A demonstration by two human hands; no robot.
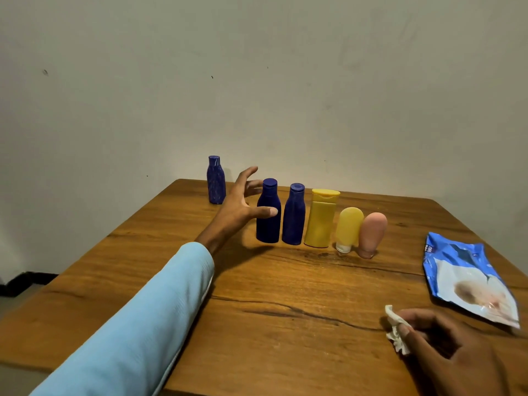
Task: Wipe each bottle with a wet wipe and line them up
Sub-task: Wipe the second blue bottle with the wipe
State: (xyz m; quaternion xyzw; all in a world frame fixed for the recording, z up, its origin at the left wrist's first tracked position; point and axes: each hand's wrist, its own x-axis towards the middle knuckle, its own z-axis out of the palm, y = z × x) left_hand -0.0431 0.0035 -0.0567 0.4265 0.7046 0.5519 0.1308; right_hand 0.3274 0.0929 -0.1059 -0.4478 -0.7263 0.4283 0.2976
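Several bottles stand in a row on the wooden table: a dark blue bottle, a second blue bottle, a yellow flip-cap bottle, a small yellow tube and a pink tube, both tubes on their caps. Another blue bottle stands apart at the far left corner. My left hand hovers with spread fingers between that lone bottle and the row, its thumb in front of the first blue bottle, holding nothing. My right hand pinches a crumpled white wet wipe near the front right.
A blue and white wet wipe packet lies flat at the table's right edge. A pale wall rises right behind the table. A strip of floor and dark skirting shows at the left.
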